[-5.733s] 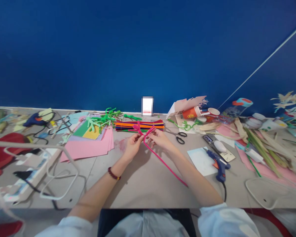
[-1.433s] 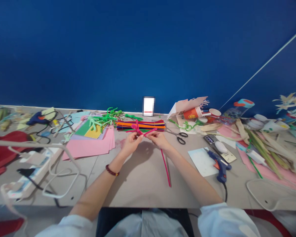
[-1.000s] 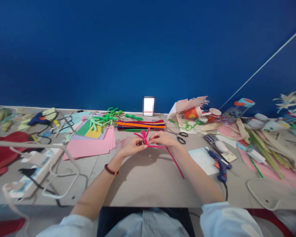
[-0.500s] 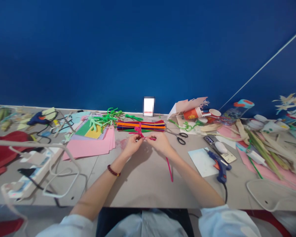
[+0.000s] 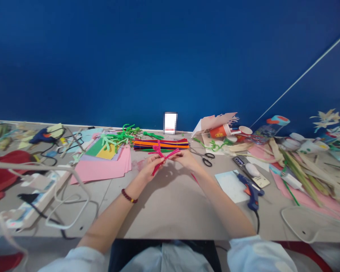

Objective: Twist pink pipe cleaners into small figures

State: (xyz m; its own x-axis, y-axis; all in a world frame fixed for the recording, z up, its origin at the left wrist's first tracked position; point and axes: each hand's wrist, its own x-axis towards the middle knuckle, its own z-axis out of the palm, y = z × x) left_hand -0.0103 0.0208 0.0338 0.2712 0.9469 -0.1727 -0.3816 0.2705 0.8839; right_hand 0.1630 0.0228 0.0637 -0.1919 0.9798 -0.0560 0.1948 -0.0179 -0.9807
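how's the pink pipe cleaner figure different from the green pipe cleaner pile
The pink pipe cleaner figure is held between the left hand and right hand; the green pipe cleaner pile lies on the table. The pink figure is one shape, the green pile several tangled ones. Both are twisted pipe cleaner.

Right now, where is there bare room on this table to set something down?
The widest bare tabletop lies below the left hand and right hand holding the pink pipe-cleaner figure, between the power strip and the blue glue gun. It is crowded along the far edge, around the pipe-cleaner bundle, and at the right end, with the long leaves.
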